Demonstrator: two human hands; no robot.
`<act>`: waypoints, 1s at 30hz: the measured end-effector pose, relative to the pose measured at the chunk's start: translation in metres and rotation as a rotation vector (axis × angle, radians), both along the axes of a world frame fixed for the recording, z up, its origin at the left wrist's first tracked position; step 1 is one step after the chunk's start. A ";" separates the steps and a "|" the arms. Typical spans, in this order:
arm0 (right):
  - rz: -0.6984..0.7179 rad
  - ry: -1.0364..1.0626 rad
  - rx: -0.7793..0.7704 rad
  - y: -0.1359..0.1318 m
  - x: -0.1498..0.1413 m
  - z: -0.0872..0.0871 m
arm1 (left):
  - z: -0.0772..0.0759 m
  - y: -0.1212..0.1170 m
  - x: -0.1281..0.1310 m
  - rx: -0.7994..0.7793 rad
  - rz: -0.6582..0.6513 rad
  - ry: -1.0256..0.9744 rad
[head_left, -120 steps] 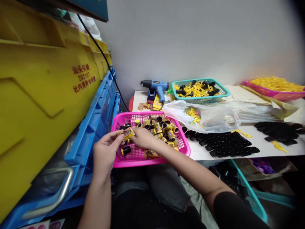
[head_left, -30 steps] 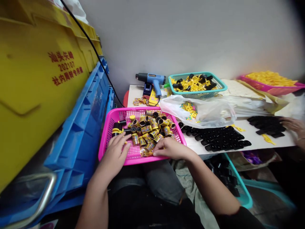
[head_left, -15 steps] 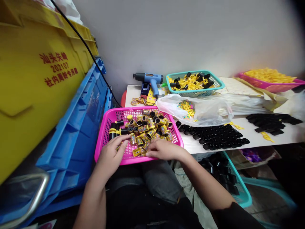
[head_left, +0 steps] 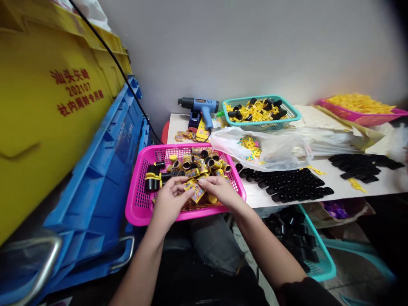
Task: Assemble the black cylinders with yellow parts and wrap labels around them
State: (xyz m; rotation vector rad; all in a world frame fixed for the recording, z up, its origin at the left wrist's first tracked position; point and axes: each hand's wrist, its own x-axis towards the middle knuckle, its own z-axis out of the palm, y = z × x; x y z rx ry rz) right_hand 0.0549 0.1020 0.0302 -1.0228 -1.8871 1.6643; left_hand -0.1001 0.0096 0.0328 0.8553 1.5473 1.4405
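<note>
Between my two hands, over the front of the pink basket [head_left: 133, 212], is a flat yellow printed label sleeve [head_left: 196, 192]. My left hand [head_left: 174, 196] pinches its left side between thumb and fingers. On the upper right of the sleeve, the thumb and fingers of my right hand [head_left: 219, 190] are closed. Under and behind the hands lie several black cylinders wrapped in yellow printed labels [head_left: 201, 165]. Bare black cylinders with yellow caps [head_left: 149, 180] lie at the basket's left. My fingers hide part of the basket's contents.
A blue heat gun [head_left: 204, 106] rests behind the basket near loose labels [head_left: 183, 136]. A teal basket [head_left: 261, 124] holds yellow and black parts. Rows of black pieces [head_left: 290, 182] and a plastic bag [head_left: 280, 148] are to the right. Blue crates [head_left: 95, 187] stand close on the left.
Both hands have come together and lifted a label sleeve from the basket's front. My left hand moved right; my right hand rose slightly. The basket's front edge sits a little lower in view.
</note>
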 end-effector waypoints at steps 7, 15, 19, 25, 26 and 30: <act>-0.081 0.054 0.019 -0.016 -0.008 0.003 | -0.002 0.000 0.006 0.029 -0.058 -0.044; 0.108 -0.272 0.648 0.002 -0.069 0.016 | -0.001 -0.016 -0.040 0.150 0.417 0.031; 0.450 -0.631 0.898 0.022 -0.130 0.013 | -0.007 -0.020 -0.059 0.212 0.533 0.023; 0.491 -0.648 0.898 0.033 -0.164 0.006 | -0.018 -0.028 -0.065 0.172 0.478 -0.015; 0.475 -0.632 0.912 0.035 -0.159 0.011 | -0.020 -0.030 -0.067 0.156 0.462 -0.015; 0.271 -0.251 0.715 0.034 -0.108 0.039 | -0.022 -0.038 -0.069 0.102 0.335 -0.024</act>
